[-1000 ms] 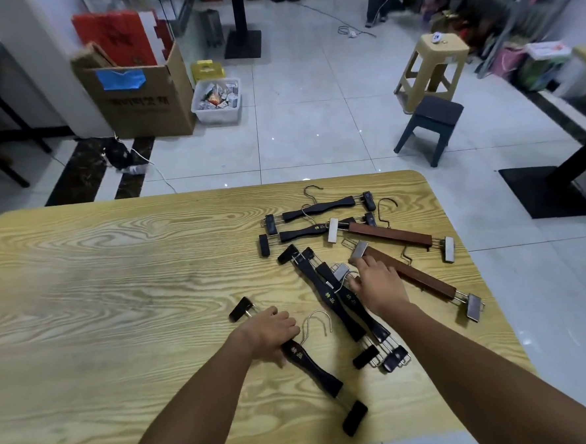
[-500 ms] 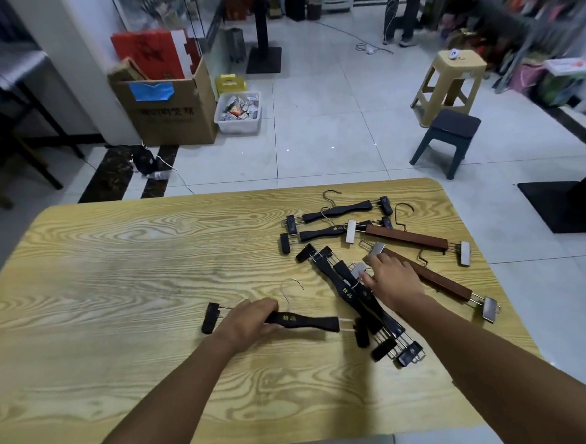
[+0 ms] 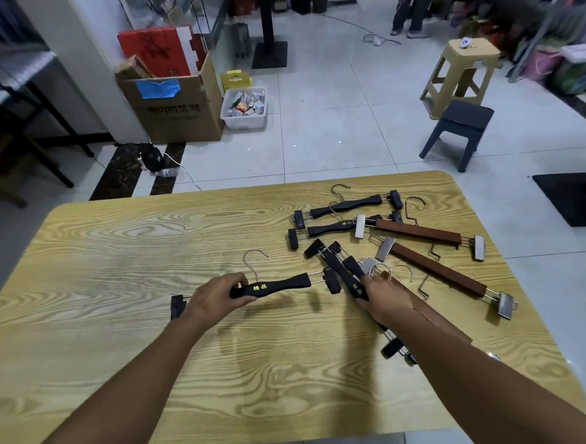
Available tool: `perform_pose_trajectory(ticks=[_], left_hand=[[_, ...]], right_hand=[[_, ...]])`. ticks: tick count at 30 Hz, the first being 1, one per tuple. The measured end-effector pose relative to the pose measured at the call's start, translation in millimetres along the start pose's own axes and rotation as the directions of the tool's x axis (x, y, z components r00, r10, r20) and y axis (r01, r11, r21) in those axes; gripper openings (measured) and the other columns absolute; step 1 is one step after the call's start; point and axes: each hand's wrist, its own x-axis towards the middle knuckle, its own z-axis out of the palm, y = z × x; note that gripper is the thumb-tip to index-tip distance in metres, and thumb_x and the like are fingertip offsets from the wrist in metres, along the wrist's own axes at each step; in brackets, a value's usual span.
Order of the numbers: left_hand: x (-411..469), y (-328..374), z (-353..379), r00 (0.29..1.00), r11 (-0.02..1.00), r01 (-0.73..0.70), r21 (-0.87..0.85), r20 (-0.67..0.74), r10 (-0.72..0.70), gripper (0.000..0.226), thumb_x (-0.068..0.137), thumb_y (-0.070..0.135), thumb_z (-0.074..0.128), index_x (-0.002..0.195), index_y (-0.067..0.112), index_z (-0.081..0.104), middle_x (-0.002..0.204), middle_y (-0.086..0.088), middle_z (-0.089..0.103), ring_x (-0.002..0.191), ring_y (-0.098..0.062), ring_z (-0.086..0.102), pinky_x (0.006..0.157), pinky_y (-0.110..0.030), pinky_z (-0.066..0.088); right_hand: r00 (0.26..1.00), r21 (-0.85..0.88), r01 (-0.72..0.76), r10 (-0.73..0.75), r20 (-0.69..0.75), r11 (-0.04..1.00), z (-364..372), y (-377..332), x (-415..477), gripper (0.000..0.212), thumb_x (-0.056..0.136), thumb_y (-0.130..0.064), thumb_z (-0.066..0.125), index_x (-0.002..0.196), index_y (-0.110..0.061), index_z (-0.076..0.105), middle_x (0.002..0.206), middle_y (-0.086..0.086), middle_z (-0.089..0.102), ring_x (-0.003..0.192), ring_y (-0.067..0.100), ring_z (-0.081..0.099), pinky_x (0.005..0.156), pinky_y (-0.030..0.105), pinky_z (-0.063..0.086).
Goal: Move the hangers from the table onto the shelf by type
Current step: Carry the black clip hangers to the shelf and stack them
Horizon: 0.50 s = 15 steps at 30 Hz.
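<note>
Several clip hangers lie on the right half of the wooden table (image 3: pixel 116 267). My left hand (image 3: pixel 217 296) grips a black hanger (image 3: pixel 278 285) with gold characters by its bar, level and just above the tabletop. Over a crossed pair of black hangers (image 3: pixel 335 269), my right hand (image 3: pixel 382 295) curls its fingers round one bar. Two more black hangers (image 3: pixel 345 206) lie at the far side. Beside them lie two brown wooden hangers (image 3: pixel 419 232) with silver clips. A third brown hanger (image 3: pixel 434 317) is partly hidden under my right forearm.
A dark metal rack (image 3: pixel 18 77) stands at the far left beyond the table. On the floor are a cardboard box (image 3: pixel 174 105), a white bin (image 3: pixel 243 110), a tan stool (image 3: pixel 460 71) and a dark stool (image 3: pixel 461 129). A person's legs (image 3: pixel 412 5) show at the back.
My left hand turned its black hanger from slanted to level and raised it off the table. My right hand slid from the brown hanger's clip onto the crossed black pair.
</note>
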Motion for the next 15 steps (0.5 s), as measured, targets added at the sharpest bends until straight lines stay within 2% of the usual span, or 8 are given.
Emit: perform_pose_trajectory(ticks=[3,6,10,15], left_hand=[[3.1,-1.3,2.0,1.000,1.000,-0.005,-0.007,-0.004,0.004,0.023,0.083,0.041,0.068,0.092,0.022,0.060,0.083,0.007,0.061,0.078,-0.015,0.055,0.062,-0.029,0.036],[4.7,-2.3,6.5,1.000,1.000,0.013,-0.012,-0.015,-0.013,0.024,0.082,0.042,0.068,0.091,0.023,0.059,0.083,0.007,0.062,0.077,-0.014,0.055,0.061,-0.028,0.036],[6.7,-0.2,13.2,0.999,1.000,0.024,-0.012,-0.040,-0.024,0.025,0.082,0.044,0.068,0.095,0.024,0.060,0.083,0.012,0.060,0.077,-0.011,0.054,0.058,-0.024,0.035],[12.4,1.2,14.0,0.999,1.000,0.008,-0.020,-0.049,-0.009,0.026,0.082,0.044,0.068,0.097,0.023,0.061,0.085,0.014,0.058,0.079,-0.010,0.054,0.062,-0.026,0.036]], right_hand=[[0.995,-0.025,-0.070,0.068,-0.066,0.997,13.7,-5.5,3.6,0.047,0.097,-0.027,0.052,0.139,-0.015,0.036,0.144,0.010,0.040,0.132,0.028,0.040,0.104,0.038,0.038],[0.983,-0.035,-0.139,0.133,-0.125,0.990,22.8,-11.9,6.6,0.050,0.097,-0.025,0.053,0.141,-0.015,0.031,0.148,0.012,0.033,0.136,0.030,0.034,0.107,0.037,0.034],[0.973,-0.073,-0.171,0.157,-0.170,0.983,33.0,-19.3,10.7,0.054,0.096,-0.019,0.053,0.143,-0.014,0.026,0.144,0.013,0.038,0.131,0.029,0.042,0.103,0.036,0.038],[0.963,-0.066,-0.193,0.177,-0.202,0.979,40.1,-21.8,14.2,0.053,0.094,-0.005,0.046,0.143,-0.012,0.025,0.136,0.015,0.047,0.121,0.030,0.051,0.099,0.035,0.041]])
